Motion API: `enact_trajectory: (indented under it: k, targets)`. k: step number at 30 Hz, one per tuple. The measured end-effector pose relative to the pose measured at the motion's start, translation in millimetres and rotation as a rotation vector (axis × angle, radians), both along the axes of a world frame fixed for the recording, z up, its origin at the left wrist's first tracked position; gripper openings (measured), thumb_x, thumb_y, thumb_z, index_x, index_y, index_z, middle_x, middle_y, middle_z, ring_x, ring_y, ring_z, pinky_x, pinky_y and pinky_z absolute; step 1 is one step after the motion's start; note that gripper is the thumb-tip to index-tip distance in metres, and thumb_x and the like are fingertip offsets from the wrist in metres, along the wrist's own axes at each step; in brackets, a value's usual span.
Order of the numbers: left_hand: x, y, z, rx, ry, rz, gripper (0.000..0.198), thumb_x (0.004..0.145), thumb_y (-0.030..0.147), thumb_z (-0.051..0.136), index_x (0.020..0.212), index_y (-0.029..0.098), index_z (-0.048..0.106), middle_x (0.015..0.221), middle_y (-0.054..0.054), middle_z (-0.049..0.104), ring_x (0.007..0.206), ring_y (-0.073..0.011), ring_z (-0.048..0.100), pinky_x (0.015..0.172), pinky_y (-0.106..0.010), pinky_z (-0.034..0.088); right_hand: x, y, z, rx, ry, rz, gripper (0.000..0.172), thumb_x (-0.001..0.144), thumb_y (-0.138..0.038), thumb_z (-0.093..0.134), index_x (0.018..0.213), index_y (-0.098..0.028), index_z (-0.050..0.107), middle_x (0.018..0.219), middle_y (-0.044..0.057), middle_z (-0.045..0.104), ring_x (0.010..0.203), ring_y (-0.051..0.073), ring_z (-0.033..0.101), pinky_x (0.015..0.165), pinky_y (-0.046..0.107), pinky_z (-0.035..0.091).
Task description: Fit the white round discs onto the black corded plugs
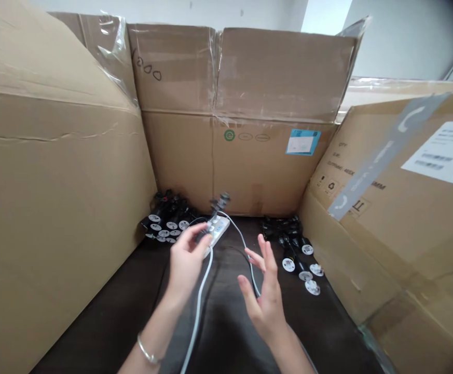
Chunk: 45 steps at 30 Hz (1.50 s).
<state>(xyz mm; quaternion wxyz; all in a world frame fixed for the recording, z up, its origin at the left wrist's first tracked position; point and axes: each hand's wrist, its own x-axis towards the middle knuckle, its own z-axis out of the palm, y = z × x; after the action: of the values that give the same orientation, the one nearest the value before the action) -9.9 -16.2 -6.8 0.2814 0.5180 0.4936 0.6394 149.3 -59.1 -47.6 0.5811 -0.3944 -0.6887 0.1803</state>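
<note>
My left hand (185,258) grips the near end of a white power strip (217,228) lying on the dark table (105,317). A dark plug part (219,200) stands up from the strip's far end, blurred. The strip's white cable (198,306) runs back toward me between my arms, and a second loop of it passes behind my right hand. My right hand (264,291) hovers open just right of the strip, fingers spread, holding nothing. A bracelet sits on my left wrist.
Tall cardboard boxes wall the table: left (55,192), back (242,119) and right (397,208). A pile of black lamp sockets with white faces (167,218) lies at the back left. Another pile of sockets (296,249) lies at the back right.
</note>
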Motion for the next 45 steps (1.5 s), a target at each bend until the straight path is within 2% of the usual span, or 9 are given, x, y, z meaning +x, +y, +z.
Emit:
enact_trajectory:
  k: [2,5,11,21,27,32,37,41,45]
  targets:
    - [-26.2,16.5,14.1,0.196,0.255,0.300,0.029,0.074,0.030,0.061,0.101,0.021,0.062,0.099,-0.004,0.061,0.090,-0.0176,0.057,0.078,-0.028,0.044,2.1,-0.3,2.8,0.008,0.064,-0.041,0.069,0.082,-0.020,0.050,0.139,-0.030,0.011,0.146,0.009,0.023,0.113,0.025,0.050,0.092,0.045,0.043]
    - [-59.0,53.1,26.1,0.314,0.568,0.438,0.025,0.074,0.028,0.059,0.096,0.018,0.064,0.093,-0.005,0.060,0.085,-0.0183,0.057,0.077,-0.030,0.045,4.3,1.3,2.7,0.018,0.079,-0.055,0.062,0.083,-0.019,0.049,0.137,-0.027,0.020,0.142,0.010,0.030,0.107,0.023,0.053,0.089,0.042,0.045]
    - [-88.2,117.4,2.8,0.175,1.118,0.077,0.027,0.077,0.035,0.055,0.092,0.016,0.066,0.091,-0.007,0.059,0.074,-0.0171,0.058,0.070,-0.029,0.045,9.9,9.5,-2.5,0.016,0.073,-0.086,0.053,0.083,-0.018,0.048,0.133,-0.025,0.030,0.133,0.010,0.040,0.098,0.019,0.056,0.081,0.037,0.048]
    - [-93.0,128.1,-17.5,0.317,1.641,-0.048,0.045,0.079,0.053,0.047,0.102,0.017,0.062,0.091,-0.010,0.057,0.081,-0.0218,0.054,0.069,-0.031,0.038,16.0,13.4,0.1,-0.007,0.118,-0.106,0.047,0.083,-0.018,0.048,0.128,-0.025,0.034,0.127,0.010,0.045,0.090,0.016,0.057,0.078,0.033,0.048]
    - [-89.6,130.3,-26.9,0.373,1.698,-0.156,0.041,0.080,0.048,0.046,0.101,0.017,0.062,0.111,-0.015,0.056,0.101,-0.0290,0.049,0.081,-0.038,0.035,24.8,24.0,-2.3,0.021,0.069,-0.256,0.033,0.085,-0.018,0.044,0.118,-0.020,0.046,0.113,0.009,0.053,0.086,0.015,0.056,0.077,0.031,0.047]
    - [-93.8,134.1,-31.2,0.364,1.634,-0.285,0.046,0.079,0.045,0.047,0.113,0.015,0.057,0.113,-0.017,0.057,0.105,-0.0299,0.049,0.087,-0.041,0.034,59.0,44.7,-15.1,0.098,-0.077,-0.649,0.025,0.085,-0.017,0.040,0.103,-0.016,0.058,0.102,0.009,0.061,0.098,0.019,0.052,0.089,0.037,0.040]
    - [-101.4,134.0,-24.7,0.357,1.594,-0.278,0.058,0.072,0.053,0.052,0.118,0.019,0.055,0.120,-0.014,0.055,0.113,-0.0309,0.045,0.095,-0.043,0.031,100.5,64.1,-41.4,-0.274,-0.423,-0.865,0.037,0.079,-0.009,0.040,0.110,-0.019,0.060,0.117,0.009,0.058,0.118,0.029,0.039,0.096,0.053,0.024]
    - [-112.3,127.8,-10.3,0.318,1.505,-0.112,0.062,0.068,0.054,0.056,0.119,0.018,0.054,0.125,-0.014,0.051,0.120,-0.0341,0.039,0.098,-0.046,0.029,106.9,68.8,-52.9,-0.394,-0.642,-0.784,0.042,0.078,-0.006,0.040,0.113,-0.022,0.059,0.116,0.007,0.058,0.119,0.026,0.038,0.102,0.054,0.007]
    - [-105.1,98.6,2.0,0.292,1.211,0.260,0.047,0.077,0.040,0.051,0.119,0.018,0.052,0.121,-0.014,0.053,0.118,-0.0326,0.039,0.097,-0.049,0.030,98.4,66.8,-47.6,-0.409,-0.730,-0.805,0.036,0.081,-0.014,0.044,0.115,-0.018,0.058,0.104,0.011,0.058,0.105,0.028,0.044,0.097,0.051,0.016]
